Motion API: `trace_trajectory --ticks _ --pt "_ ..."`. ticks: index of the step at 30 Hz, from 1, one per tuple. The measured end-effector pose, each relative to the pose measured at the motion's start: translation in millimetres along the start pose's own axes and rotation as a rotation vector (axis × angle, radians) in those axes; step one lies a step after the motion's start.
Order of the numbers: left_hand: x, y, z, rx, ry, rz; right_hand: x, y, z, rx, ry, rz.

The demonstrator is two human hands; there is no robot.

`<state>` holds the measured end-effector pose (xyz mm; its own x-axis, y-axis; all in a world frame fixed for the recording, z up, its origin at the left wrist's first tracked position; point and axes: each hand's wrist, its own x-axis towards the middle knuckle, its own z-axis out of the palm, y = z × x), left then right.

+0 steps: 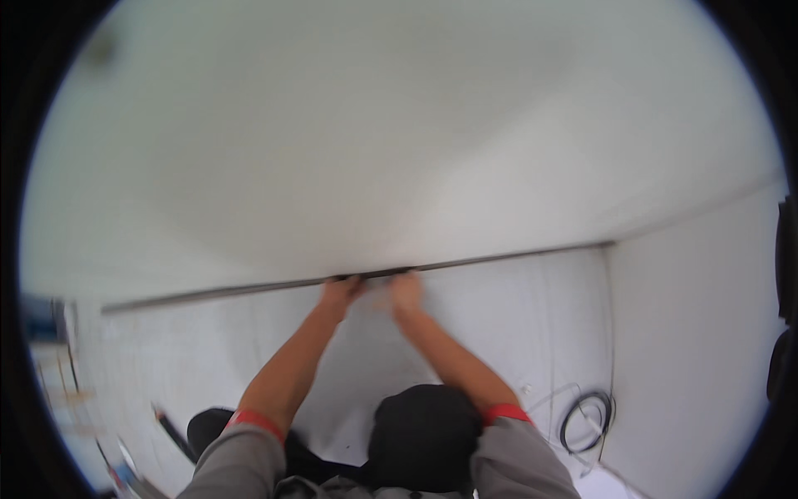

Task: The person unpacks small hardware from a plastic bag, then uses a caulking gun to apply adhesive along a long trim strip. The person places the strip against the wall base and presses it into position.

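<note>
At the foot of the white wall (391, 133): long dark strip (382, 273) along the wall-floor seam, slightly slanted in view;
Left hand (342, 291): at the strip's middle stretch; fingers blurred, cannot tell if pinching or pressing;
Right hand (406, 291): on the same stretch, small gap from the left; blurred, grip cannot be told either;
Sleeves (524, 461): grey, red cuffs; forearms bare;
Knees (424, 432): black-clad, below the hands;
Floor (499, 333), right: coiled black cable (610, 409) near the side wall (690, 333).

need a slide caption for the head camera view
Left hand and right hand at a long dark strip along a white wall
</note>
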<state>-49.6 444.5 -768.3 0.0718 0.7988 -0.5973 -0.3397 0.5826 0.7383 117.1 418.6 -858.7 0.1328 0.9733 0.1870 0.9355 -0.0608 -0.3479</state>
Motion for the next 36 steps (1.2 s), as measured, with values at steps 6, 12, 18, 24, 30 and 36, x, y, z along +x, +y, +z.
trace_trajectory --ticks 6,12,18,24,30,36 --pt "-41.7 80.2 -137.2 0.607 -0.238 -0.228 5.5 -23.3 -53.7 1.461 -0.164 0.669" --pt "-48.3 135.4 -351.9 0.426 0.062 -0.034 6.2 10.3 -55.9 1.343 -0.236 0.543" --pt "-26.0 117.8 -394.7 0.094 0.109 0.107 23.4 -10.0 -77.8 1.38 -0.199 0.83" --pt "-12.2 121.7 -412.2 0.055 0.137 0.101 26.4 -64.8 -60.3 1.238 -0.191 0.938" --pt "-6.1 125.0 -406.7 -0.003 0.053 0.129 6.7 -150.4 2.6 1.145 -0.442 0.522" --pt "-19.8 126.0 -419.2 -0.001 0.086 0.151 -6.5 -309.1 62.3 0.177 -0.367 -0.202"
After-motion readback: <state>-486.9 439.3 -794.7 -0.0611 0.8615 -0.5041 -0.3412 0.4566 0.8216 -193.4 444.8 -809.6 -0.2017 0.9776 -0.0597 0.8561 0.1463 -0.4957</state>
